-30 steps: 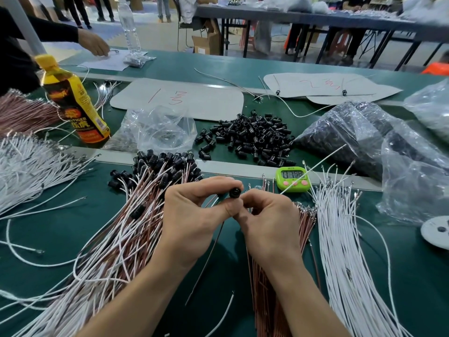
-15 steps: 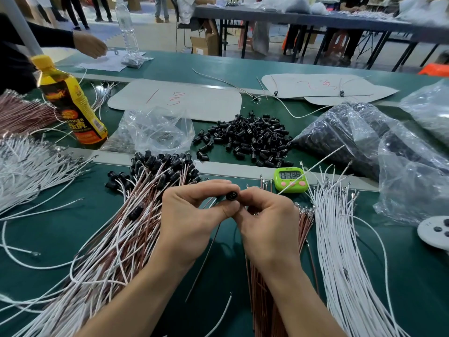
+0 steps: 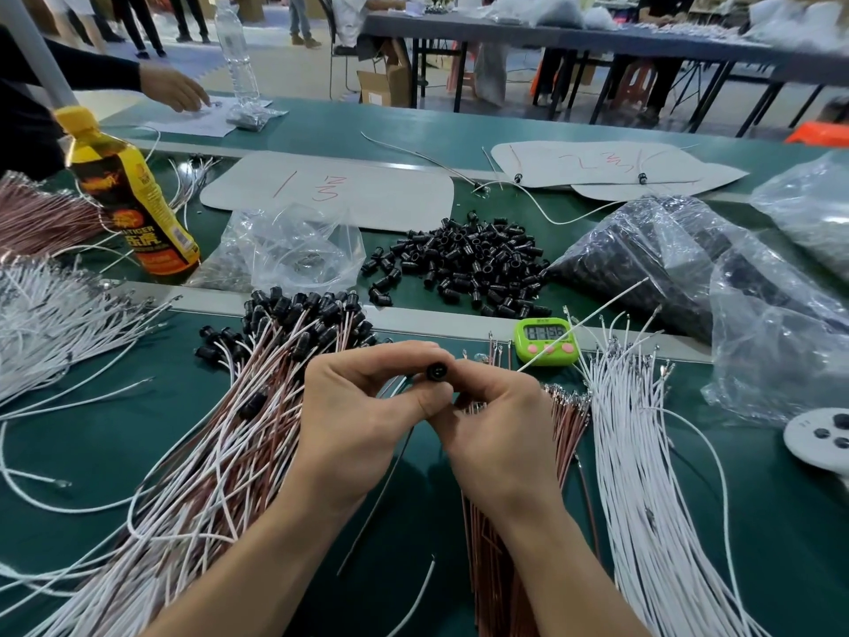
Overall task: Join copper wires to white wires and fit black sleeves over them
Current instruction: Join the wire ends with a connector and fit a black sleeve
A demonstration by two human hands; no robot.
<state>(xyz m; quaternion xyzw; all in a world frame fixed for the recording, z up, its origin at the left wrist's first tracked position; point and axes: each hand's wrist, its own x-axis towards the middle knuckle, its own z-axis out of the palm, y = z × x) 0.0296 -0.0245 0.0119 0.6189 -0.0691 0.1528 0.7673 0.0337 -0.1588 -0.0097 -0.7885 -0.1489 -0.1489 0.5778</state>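
Pinches a black sleeve [image 3: 434, 372] at frame centre, left hand [image 3: 363, 425] and right hand [image 3: 496, 429] fingers curled tight on it, above the bench [image 3: 151, 434]. Seems the sleeve-fitting step. Next calls for pushing the white wire [image 3: 597, 312] fully home, with steady grips.

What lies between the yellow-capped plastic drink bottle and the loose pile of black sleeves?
A crumpled clear plastic bag lies there, in the head view.

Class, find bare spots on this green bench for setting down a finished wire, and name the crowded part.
Bare mat lies right of the loose white wires, below the plastic bags. A smaller patch sits left of the sleeved bundle, crossed by stray wires. Crowded: around the black sleeve pile.
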